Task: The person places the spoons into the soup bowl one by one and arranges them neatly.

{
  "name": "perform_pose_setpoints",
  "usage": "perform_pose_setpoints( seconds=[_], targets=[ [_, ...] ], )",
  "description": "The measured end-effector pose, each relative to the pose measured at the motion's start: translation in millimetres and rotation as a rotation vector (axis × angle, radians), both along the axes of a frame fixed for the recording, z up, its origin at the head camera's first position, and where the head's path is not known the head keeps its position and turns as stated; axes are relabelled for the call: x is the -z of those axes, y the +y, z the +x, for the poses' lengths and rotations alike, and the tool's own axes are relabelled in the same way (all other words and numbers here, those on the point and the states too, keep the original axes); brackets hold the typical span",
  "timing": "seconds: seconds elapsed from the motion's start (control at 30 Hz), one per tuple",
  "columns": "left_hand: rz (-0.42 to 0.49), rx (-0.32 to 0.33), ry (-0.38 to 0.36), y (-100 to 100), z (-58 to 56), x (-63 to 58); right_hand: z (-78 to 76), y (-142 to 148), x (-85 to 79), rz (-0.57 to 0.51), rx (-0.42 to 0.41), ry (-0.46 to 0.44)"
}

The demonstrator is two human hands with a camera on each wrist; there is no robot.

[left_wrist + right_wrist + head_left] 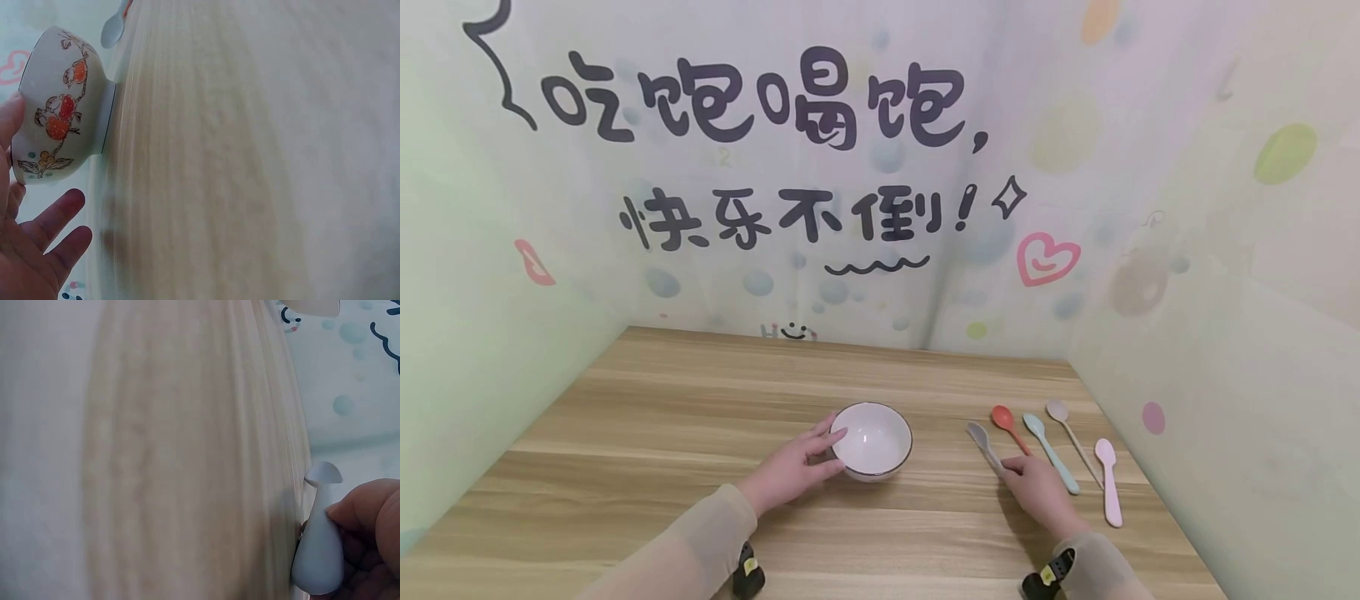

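Note:
A white bowl [874, 442] with a dark rim stands on the wooden table, and the left wrist view shows orange and red fruit painted on its outer wall [65, 115]. My left hand [792, 473] holds it at the left side of the rim, with the thumb against the wall and the lower fingers spread away from it. To the right, my right hand [1041, 493] pinches the handle of a grey spoon [983, 441], whose scoop points away from me. In the right wrist view the thumb presses on the spoon's handle [317, 556]; the other fingers are partly hidden behind it.
Beyond and right of my right hand lie a red spoon [1003, 417], a light blue spoon [1051, 455], a beige spoon [1078, 440] and a pink spoon [1108, 482]. Printed cloth walls [880, 308] border the table [715, 392] at the back and sides.

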State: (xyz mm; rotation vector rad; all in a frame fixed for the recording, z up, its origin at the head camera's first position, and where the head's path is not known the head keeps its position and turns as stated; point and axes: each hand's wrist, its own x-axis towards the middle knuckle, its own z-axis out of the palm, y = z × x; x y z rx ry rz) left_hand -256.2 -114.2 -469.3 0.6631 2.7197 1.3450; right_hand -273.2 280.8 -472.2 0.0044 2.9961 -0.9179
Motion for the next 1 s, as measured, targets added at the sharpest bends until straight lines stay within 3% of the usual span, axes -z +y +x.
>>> perform_pose_setpoints(
  seconds=[0.47, 1.0],
  targets=[
    [0.012, 0.008, -0.004, 1.1, -0.9, 0.7, 0.4, 5.3, 0.3, -0.024, 0.034, -0.024],
    [0.015, 0.004, -0.007, 0.3, -1.4, 1.3, -0.9, 3.8, 2.6, 0.056, -0.018, 0.096]
  ],
)
